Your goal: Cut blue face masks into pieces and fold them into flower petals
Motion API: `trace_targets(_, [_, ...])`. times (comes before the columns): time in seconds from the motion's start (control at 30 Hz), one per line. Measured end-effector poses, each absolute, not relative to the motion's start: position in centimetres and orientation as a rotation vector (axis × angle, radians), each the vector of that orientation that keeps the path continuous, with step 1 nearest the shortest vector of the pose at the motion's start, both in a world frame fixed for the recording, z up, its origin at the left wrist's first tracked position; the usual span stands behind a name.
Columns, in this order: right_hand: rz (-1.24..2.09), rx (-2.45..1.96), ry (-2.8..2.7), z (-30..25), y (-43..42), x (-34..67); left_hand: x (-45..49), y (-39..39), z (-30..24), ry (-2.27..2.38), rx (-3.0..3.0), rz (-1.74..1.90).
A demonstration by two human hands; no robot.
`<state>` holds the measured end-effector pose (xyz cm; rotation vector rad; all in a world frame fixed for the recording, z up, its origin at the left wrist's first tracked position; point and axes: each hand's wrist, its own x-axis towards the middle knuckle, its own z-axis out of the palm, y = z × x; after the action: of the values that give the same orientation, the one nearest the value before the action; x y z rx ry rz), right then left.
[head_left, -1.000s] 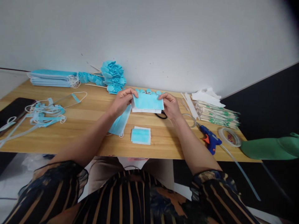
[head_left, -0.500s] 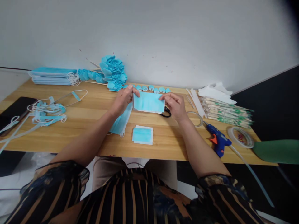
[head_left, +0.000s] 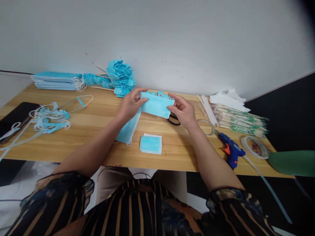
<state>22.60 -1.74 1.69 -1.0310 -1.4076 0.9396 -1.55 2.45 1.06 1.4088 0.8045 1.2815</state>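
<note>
A light-blue rectangle of face mask fabric [head_left: 157, 105] is stretched between my hands above the middle of the table. My left hand [head_left: 133, 104] pinches its left end, and my right hand [head_left: 182, 109] grips the right end between thumb and fingers. Below it on the wood lies a small stack of cut blue and white mask pieces [head_left: 151, 143]. A whole face mask [head_left: 128, 130] lies under my left wrist, partly covered. Black scissor handles [head_left: 174, 120] show beneath the fabric; the rest is hidden. Behind my hands sit several small blue curled pieces [head_left: 160, 94].
Blue fabric flowers [head_left: 120, 77] and stacked masks [head_left: 57, 81] stand along the wall. Cut ear loops and strips [head_left: 50, 119] lie left beside a black phone-like object [head_left: 17, 116]. At right are a glue gun [head_left: 230, 148], tape roll [head_left: 255, 147], wrapped sticks [head_left: 240, 120] and white pieces [head_left: 228, 98].
The fabric has tilted, its right end now lower, and my fingers have shifted their hold at both ends. The view has moved slightly.
</note>
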Motion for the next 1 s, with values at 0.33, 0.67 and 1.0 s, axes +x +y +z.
trace_targets(0.33, [0.964,-1.084,-1.499,1.3,-2.1,22.5,-1.3,2.2,1.0,0.853,1.385,1.433])
trace_targets(0.67, [1.266,-0.948,-1.652,3.2,-3.6,22.1,-0.6,-0.5,3.3,0.628,1.552,1.114])
trace_targets(1.0, [0.935,-1.119,-1.447,2.6,-4.1,20.0,0.4,-1.6,3.4,0.694,1.469,1.147])
